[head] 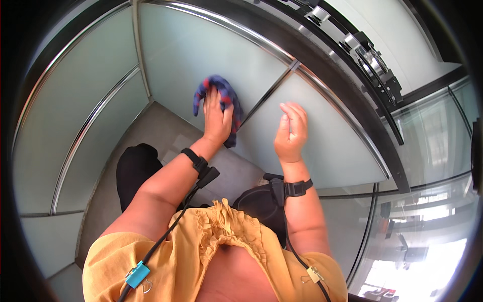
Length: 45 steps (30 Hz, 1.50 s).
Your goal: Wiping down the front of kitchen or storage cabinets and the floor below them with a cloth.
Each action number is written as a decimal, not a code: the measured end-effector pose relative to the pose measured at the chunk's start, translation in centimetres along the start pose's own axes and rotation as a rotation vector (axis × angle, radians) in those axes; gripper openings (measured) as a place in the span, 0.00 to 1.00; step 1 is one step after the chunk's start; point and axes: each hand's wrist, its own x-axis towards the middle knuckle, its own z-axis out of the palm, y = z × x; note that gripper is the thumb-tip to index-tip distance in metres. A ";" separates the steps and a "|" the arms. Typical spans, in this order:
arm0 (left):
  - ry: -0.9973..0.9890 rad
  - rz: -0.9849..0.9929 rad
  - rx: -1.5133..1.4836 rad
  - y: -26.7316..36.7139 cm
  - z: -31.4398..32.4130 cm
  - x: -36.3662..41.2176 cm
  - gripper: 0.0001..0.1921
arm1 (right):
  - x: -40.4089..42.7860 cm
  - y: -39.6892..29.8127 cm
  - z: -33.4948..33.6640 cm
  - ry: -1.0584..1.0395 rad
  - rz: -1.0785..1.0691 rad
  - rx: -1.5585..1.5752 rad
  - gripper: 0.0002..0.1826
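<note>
My left hand presses a blue and red patterned cloth against a frosted pale-green cabinet front. The cloth bunches around the fingers, and its lower end hangs below the thumb. To the right, my right hand is raised in front of the neighbouring cabinet front. Its fingers are loosely curled, with a gap to the thumb and nothing held. Whether it touches the panel is unclear. A dark vertical seam divides the two fronts.
Chrome trim edges the fronts below a dark countertop edge. Above it is a gas hob with metal knobs. More frosted cabinets stand at left, beside grey floor tiles. Black cables run from both wrist straps.
</note>
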 end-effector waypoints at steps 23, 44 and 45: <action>0.559 0.302 -0.052 0.5 -1.1 13.5 0.31 | 0.8 -0.8 2.5 -0.086 0.112 0.097 0.11; 0.536 -1.150 -0.448 -12.0 0.2 11.1 0.35 | 0.2 -0.9 0.4 -0.093 0.040 0.058 0.10; 0.543 -1.002 -0.543 -11.0 -1.0 11.5 0.34 | 0.3 -1.4 0.5 -0.087 0.041 0.068 0.10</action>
